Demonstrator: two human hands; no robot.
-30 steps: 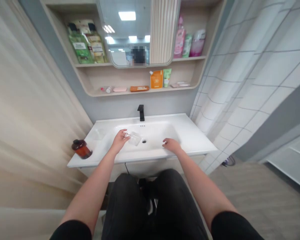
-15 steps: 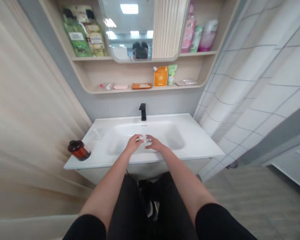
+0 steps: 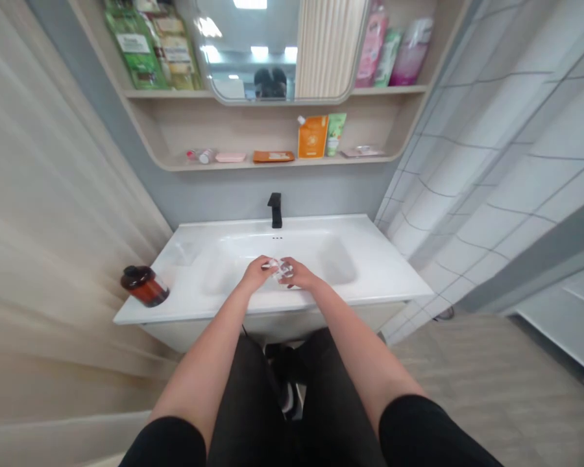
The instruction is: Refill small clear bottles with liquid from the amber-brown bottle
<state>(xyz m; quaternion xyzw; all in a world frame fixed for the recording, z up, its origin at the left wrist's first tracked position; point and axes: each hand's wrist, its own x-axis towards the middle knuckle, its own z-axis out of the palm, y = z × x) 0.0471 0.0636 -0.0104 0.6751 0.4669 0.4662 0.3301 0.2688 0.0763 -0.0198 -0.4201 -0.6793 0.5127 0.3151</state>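
Observation:
Over the front part of the white sink basin [image 3: 321, 256], my two hands meet around a small clear, shiny object [image 3: 279, 267], perhaps a little container or wrapper; its kind is too small to make out. My left hand [image 3: 257, 272] pinches its left side, where a whitish bit with a trace of red shows between thumb and fingers. On the other side my right hand [image 3: 298, 274] has its fingers curled round the clear part. Behind the hands stands the black faucet [image 3: 275, 211].
An amber bottle [image 3: 146, 286] with a dark cap stands at the counter's left end, near a clear tray-like item [image 3: 183, 253]. Above are shelves with an orange pouch [image 3: 313, 137], a green tube [image 3: 335, 134], a flat orange pack [image 3: 273, 156] and several bottles. A curtain [image 3: 53, 227] hangs at left.
The camera view has shifted slightly, so the shelf and counter sit a bit higher. My right hand has turned a little around the clear object; both hands keep their hold.

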